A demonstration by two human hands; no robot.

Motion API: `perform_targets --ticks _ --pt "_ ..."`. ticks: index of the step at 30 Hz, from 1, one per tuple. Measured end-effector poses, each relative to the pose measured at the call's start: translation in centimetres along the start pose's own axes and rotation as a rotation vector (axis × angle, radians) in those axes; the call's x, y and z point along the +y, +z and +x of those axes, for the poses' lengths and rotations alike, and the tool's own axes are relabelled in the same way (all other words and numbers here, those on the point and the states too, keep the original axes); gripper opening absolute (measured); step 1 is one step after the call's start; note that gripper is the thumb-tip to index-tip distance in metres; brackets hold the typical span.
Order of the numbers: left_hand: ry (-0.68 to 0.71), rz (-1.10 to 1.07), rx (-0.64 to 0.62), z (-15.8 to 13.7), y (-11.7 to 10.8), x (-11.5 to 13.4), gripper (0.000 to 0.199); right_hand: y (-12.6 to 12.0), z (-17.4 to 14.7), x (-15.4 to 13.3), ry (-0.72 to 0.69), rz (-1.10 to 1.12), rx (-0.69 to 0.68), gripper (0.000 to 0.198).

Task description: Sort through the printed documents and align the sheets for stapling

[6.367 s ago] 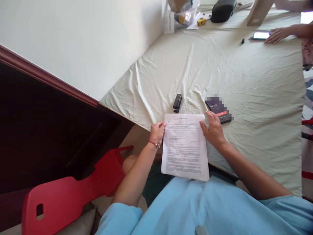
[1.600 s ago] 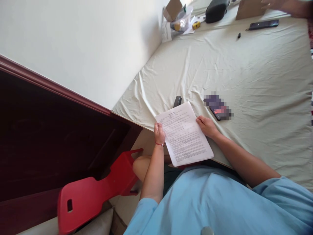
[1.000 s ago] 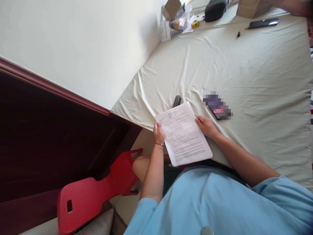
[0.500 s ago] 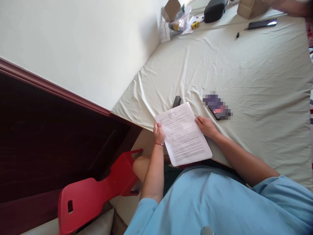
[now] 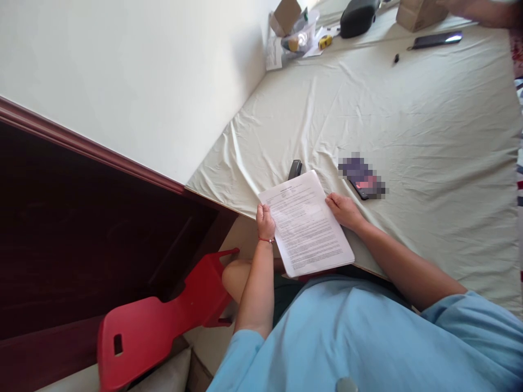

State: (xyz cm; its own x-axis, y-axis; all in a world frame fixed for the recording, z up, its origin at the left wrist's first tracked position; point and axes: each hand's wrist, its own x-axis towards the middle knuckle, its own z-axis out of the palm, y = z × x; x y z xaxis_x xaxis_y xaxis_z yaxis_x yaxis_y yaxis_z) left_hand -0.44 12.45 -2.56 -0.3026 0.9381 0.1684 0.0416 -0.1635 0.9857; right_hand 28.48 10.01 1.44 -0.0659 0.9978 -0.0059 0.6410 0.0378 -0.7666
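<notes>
Holding the paper stack (image 5: 307, 223): left hand (image 5: 265, 222) and right hand (image 5: 344, 210), fingers curled snugly round its sides, over the table's (image 5: 376, 109) near edge.
Stack: edges nearly even; I can't tell if it's stapled.
Stapler (image 5: 295, 169): partly hidden behind it, in no hand.
Print (image 5: 312, 239): too small to read.

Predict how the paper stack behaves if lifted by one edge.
The paper stack would probably sag; its sheets look thin, and the left hand and right hand grip opposite sides. Layers show along its lower edge, so they might slide.
</notes>
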Motion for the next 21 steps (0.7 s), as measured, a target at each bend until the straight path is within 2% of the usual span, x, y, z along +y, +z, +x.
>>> perform_targets --ticks 10,18,21 --pt "-0.007 0.056 0.027 0.01 -0.02 0.21 0.058 -0.09 -0.02 -0.21 0.004 -0.03 -0.004 0.027" --pt "-0.001 0.044 0.02 0.12 -0.05 -0.08 0.055 -0.05 0.04 -0.13 -0.002 -0.004 0.003 0.027" --pt "0.0 0.053 0.017 0.08 -0.03 0.02 0.055 -0.07 -0.03 -0.26 -0.007 0.002 0.017 0.032"
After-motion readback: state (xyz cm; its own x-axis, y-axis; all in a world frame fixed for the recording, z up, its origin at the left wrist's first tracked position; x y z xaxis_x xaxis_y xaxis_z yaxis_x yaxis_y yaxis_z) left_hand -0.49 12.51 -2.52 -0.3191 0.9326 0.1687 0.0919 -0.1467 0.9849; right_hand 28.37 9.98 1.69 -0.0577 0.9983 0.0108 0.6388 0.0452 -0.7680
